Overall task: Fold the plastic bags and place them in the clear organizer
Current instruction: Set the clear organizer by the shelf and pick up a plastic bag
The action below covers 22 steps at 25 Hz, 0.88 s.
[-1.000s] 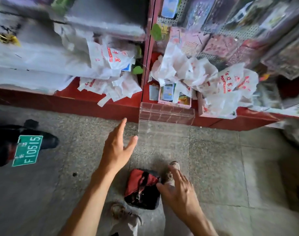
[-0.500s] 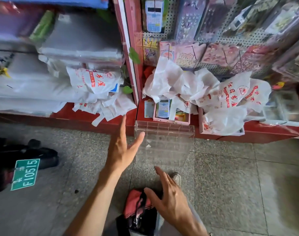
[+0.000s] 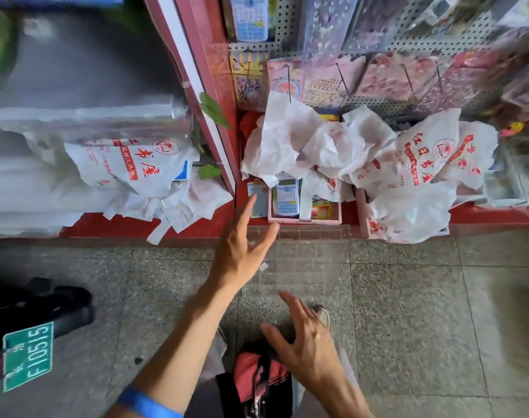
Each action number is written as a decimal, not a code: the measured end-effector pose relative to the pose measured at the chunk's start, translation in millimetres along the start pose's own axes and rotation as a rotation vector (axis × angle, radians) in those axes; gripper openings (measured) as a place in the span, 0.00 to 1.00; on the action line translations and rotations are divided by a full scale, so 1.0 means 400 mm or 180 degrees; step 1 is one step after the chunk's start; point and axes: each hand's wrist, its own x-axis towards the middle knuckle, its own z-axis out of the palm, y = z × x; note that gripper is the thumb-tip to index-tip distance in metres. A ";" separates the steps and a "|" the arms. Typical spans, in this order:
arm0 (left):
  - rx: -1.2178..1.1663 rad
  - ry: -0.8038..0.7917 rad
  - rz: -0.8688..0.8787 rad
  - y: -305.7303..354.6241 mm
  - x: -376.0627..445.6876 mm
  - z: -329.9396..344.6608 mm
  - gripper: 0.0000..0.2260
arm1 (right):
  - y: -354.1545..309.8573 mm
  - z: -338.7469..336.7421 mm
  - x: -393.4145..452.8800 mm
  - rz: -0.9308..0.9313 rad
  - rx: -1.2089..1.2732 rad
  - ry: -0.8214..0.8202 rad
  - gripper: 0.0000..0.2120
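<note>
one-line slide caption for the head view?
Both hands, left hand and right hand, open over clear organizer; crumpled plastic bags unfolded.

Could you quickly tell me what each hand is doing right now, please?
Left hand: open, holding nothing.
Right hand: open, holding nothing.

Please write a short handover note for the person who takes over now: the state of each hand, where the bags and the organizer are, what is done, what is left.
Left hand: open, empty, reaching toward the shelf beside the clear organizer.
Right hand: open, empty, low over the red and black bag.
Clear organizer: on the floor against the red shelf edge; no folded bag is seen in it.
Plastic bags: crumpled white ones piled on the right shelf and the left shelf.
Done: nothing visible. Left: fold all bags, put them in the organizer.
</note>
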 end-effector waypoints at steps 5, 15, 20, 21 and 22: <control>-0.0115 -0.0029 0.0039 -0.253 0.071 0.094 0.31 | 0.099 0.187 0.170 0.0260 0.0259 0.0275 0.31; -0.0928 0.0674 0.0753 -0.752 0.193 0.357 0.25 | 0.536 0.611 0.526 -0.0437 0.0422 0.0948 0.26; -0.0657 0.1196 0.1146 -0.861 0.193 0.364 0.24 | 0.608 0.710 0.593 -0.1065 0.0283 0.1040 0.25; -0.0645 0.1266 0.1208 -0.863 0.181 0.356 0.24 | 0.606 0.721 0.591 -0.1198 0.0250 0.1057 0.25; -0.0659 0.1309 0.1246 -0.862 0.165 0.350 0.24 | 0.604 0.728 0.586 -0.1301 0.0234 0.1057 0.26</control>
